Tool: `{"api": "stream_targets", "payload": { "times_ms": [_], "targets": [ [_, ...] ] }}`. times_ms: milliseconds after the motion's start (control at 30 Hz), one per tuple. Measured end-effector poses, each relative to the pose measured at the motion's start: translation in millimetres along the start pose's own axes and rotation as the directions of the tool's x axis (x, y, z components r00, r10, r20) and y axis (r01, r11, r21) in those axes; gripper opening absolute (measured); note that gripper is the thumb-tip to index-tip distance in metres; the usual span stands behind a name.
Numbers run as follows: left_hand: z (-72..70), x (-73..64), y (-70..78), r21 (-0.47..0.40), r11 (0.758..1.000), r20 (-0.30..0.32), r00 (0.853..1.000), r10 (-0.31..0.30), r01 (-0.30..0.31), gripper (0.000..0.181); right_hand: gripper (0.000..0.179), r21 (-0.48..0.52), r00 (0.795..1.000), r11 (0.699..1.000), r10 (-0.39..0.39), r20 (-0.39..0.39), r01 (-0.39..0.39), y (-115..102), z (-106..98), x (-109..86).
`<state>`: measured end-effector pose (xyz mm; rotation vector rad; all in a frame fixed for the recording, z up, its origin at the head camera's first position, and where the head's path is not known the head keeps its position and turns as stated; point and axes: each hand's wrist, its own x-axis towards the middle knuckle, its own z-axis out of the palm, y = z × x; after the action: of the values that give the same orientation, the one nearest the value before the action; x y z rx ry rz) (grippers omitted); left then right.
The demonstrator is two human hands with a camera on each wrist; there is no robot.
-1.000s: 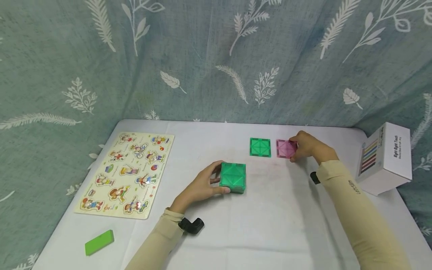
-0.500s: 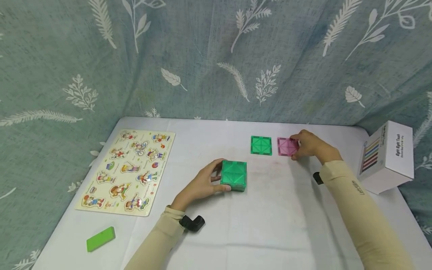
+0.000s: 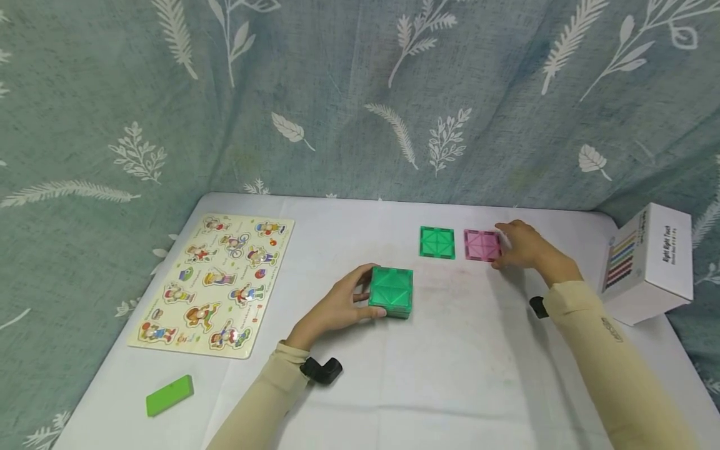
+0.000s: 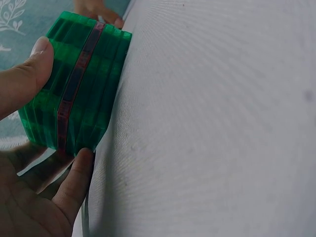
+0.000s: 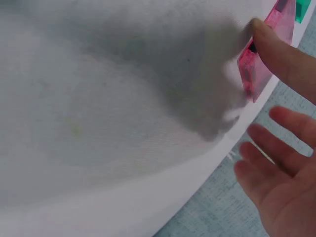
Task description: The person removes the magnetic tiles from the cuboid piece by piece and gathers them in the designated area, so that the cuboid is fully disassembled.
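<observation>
Head view: left hand (image 3: 337, 305) grips the green stack (image 3: 390, 289) from its left side, right hand (image 3: 525, 246) is loosely spread at the right edge of the pink tile (image 3: 482, 245), on the table (image 3: 444, 375) by a green tile (image 3: 437, 242). Probably light, stiff, slickish plastic, so I'd pinch opposite edges; stack's likely heavier, might slide apart.

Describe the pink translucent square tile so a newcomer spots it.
On the white-clothed table, look toward the far edge, left of the white printed box. By the right hand lies the pink translucent square tile; its colour separates it from the green square tile beside it.
</observation>
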<state>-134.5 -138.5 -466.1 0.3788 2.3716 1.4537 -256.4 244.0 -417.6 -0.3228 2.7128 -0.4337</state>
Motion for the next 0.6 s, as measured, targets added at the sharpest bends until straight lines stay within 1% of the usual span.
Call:
{"api": "stream_targets", "payload": {
  "times_ms": [100, 167, 233, 333, 433, 600],
  "targets": [
    [-0.4, 0.8, -0.5, -0.005, 1.0, -0.001, 1.0, -0.004, 0.004, 0.092, 0.095, 0.015, 0.999, 1.0, 0.002, -0.039, -0.001, 2.2, 1.7, -5.3],
    [-0.4, 0.9, -0.5, -0.011, 1.0, -0.003, 1.0, -0.007, 0.006, 0.092, 0.095, 0.049, 0.998, 0.999, 0.003, -0.062, 0.0, 3.1, 4.4, -8.4],
    [-0.4, 1.1, -0.1, -0.012, 1.0, -0.006, 1.0, -0.007, 0.007, 0.092, 0.091, 0.08, 0.997, 0.997, 0.007, -0.083, 0.0, 1.9, 8.2, -11.9],
    [0.0, 1.7, 1.1, -0.011, 1.0, -0.009, 1.0, -0.014, 0.014, 0.091, 0.082, 0.135, 0.99, 0.991, 0.025, -0.139, -0.006, -4.0, 15.7, -17.7],
    [0.3, 2.1, 1.8, -0.008, 1.0, -0.006, 1.0, -0.018, 0.018, 0.091, 0.07, 0.2, 0.976, 0.98, 0.04, -0.212, 0.003, -12.3, 24.0, -24.1],
    [0.0, 2.6, 0.6, 0.002, 1.0, -0.003, 1.0, -0.023, 0.023, 0.091, 0.059, 0.32, 0.94, 0.945, 0.047, -0.339, 0.068, -22.7, 38.6, -31.5]
  ]
}}
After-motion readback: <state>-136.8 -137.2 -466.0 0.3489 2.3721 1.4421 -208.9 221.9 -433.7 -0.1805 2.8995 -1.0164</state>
